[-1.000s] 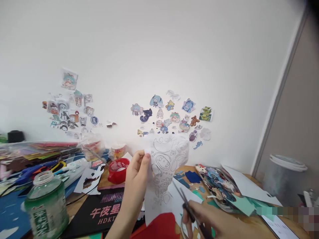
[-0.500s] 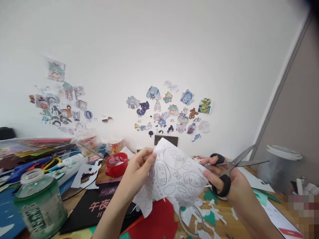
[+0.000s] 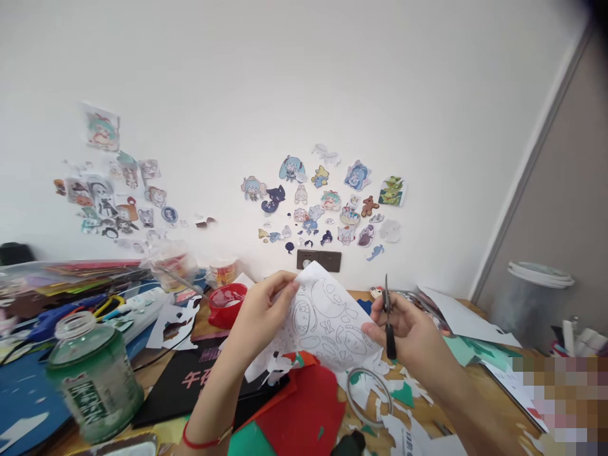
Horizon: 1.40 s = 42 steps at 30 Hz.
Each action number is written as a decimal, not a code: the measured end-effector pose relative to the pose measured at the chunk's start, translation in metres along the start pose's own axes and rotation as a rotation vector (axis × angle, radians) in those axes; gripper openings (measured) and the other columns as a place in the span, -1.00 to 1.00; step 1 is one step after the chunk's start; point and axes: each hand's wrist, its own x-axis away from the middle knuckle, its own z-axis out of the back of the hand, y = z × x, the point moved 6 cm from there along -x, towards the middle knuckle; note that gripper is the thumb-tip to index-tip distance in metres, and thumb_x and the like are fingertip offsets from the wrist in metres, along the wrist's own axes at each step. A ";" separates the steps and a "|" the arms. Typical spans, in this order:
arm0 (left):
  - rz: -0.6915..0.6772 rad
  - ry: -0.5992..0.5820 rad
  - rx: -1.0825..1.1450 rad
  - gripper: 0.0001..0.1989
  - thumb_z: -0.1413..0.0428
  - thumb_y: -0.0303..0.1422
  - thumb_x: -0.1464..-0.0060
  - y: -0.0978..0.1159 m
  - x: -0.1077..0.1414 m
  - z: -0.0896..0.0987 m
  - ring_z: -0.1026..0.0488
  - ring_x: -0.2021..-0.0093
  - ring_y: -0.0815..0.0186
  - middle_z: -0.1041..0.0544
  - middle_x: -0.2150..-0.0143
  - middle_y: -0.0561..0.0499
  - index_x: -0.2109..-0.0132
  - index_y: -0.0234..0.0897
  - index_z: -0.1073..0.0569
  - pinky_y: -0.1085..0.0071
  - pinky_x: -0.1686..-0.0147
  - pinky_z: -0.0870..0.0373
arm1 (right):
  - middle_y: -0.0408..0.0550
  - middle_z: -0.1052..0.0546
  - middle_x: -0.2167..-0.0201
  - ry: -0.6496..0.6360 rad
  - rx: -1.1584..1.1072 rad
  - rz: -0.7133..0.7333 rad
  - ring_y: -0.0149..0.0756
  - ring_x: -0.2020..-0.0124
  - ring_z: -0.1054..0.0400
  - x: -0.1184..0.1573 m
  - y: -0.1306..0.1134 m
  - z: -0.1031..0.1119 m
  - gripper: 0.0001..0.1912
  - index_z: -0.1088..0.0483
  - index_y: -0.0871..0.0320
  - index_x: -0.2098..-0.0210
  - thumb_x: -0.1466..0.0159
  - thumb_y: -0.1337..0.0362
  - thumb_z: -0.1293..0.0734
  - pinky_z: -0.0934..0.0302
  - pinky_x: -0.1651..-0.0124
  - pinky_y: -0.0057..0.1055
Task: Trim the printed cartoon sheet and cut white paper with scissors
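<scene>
A white sheet of paper point(image 3: 332, 316) covered with black line drawings is held up in front of me, tilted. My left hand point(image 3: 268, 313) pinches its upper left edge between thumb and fingers. At the sheet's right edge, my right hand point(image 3: 411, 329) is closed around black-handled scissors point(image 3: 390, 339). They are turned nearly edge-on with their blades upward, so whether the blades are apart is hard to tell. The right thumb is close to the sheet; contact is unclear. Below lie red paper point(image 3: 304, 405) and white and green scraps.
A green-tinted glass jar point(image 3: 92, 380) and a red bowl point(image 3: 227, 304) stand to the left, with a black printed folder point(image 3: 175, 386) between. A roll of tape point(image 3: 369, 398) lies among scraps. Cut-out stickers cover the wall. A lidded bin point(image 3: 534, 304) stands at right.
My right hand has turned the scissors from pointing rightward to edge-on with the blades up, moving slightly left. The sheet has shifted a little left. My left hand keeps its pinch.
</scene>
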 end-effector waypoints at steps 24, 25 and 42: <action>-0.125 0.656 -0.353 -0.80 -0.03 -0.27 -0.10 -0.009 0.014 0.030 -0.42 0.35 0.34 -0.53 0.36 0.03 0.25 -0.24 -0.49 0.46 0.30 -0.29 | -0.16 -0.40 0.40 0.454 0.203 0.285 -0.31 0.30 -0.37 -0.002 -0.018 0.064 -0.72 -0.28 0.10 0.36 0.00 0.21 -0.43 -0.27 0.20 -0.35; -0.159 0.736 -0.438 -0.79 -0.02 -0.27 -0.11 -0.007 0.018 0.035 -0.43 0.31 0.32 -0.55 0.31 0.02 0.21 -0.23 -0.49 0.44 0.26 -0.29 | -0.16 -0.40 0.39 0.439 0.238 0.287 -0.31 0.30 -0.37 -0.003 -0.018 0.065 -0.72 -0.27 0.10 0.36 -0.01 0.19 -0.42 -0.27 0.20 -0.35; 0.332 -0.591 -0.890 -0.68 -0.17 -0.38 0.24 -0.082 0.013 -0.042 -0.48 0.19 0.05 -0.57 0.19 -0.15 0.22 -0.19 -0.56 0.29 0.27 -0.36 | -0.02 -0.41 0.16 -0.017 1.269 -0.376 -0.27 0.19 -0.34 -0.060 0.160 0.048 -0.71 -0.31 0.23 0.09 -0.27 0.18 -0.24 -0.27 0.13 -0.20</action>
